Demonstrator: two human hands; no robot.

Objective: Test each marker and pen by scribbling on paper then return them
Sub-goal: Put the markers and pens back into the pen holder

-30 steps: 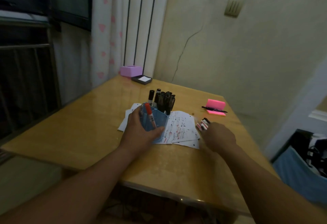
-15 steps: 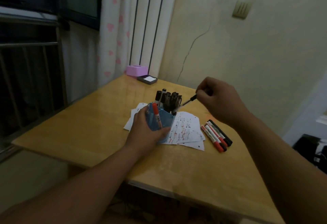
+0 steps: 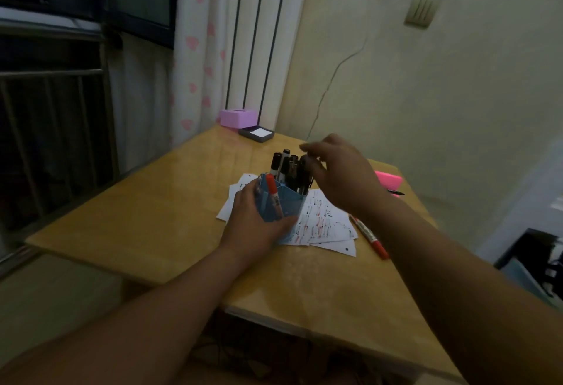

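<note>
Blue pen holder (image 3: 289,203) upright on the scribbled paper (image 3: 323,221).
Your left hand (image 3: 256,226) grips it; your right hand (image 3: 344,177) hovers over its black markers (image 3: 285,165), fingers too blurred to judge.

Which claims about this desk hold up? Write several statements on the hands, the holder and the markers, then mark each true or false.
1. The left hand grips the blue plastic pen holder. True.
2. The red-capped marker right of the scribbled white paper stands upright. False: it lies flat on the wooden table.
3. The right hand presses on the paper. False: it is raised, at the tops of the black pens in the holder.
4. A pink box sits at the table's far corner. True.
</note>
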